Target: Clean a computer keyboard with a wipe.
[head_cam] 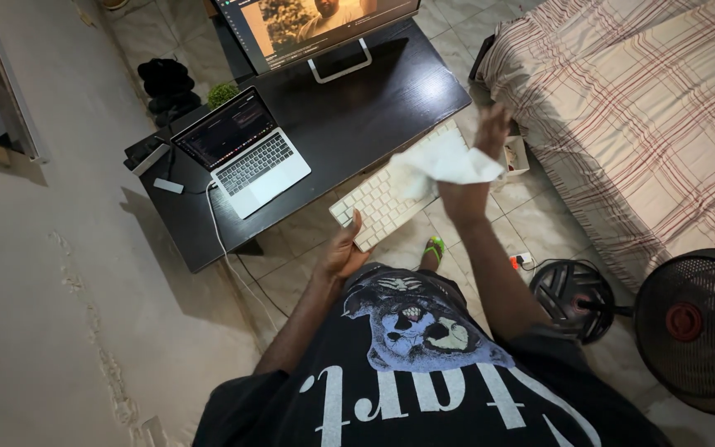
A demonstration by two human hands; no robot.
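Note:
My left hand (343,248) grips the near end of a white keyboard (378,205), holding it in the air above the tiled floor beside the black desk (349,108). My right hand (487,136) is raised over the keyboard's far end and holds a white cloth (443,163) that drapes onto the keys. The far part of the keyboard is hidden under the cloth.
On the desk stand an open silver laptop (246,149) and a large monitor (316,25). A bed with a plaid sheet (647,108) fills the right. A black floor fan (693,323) stands at the lower right. A bare wall (35,290) runs on the left.

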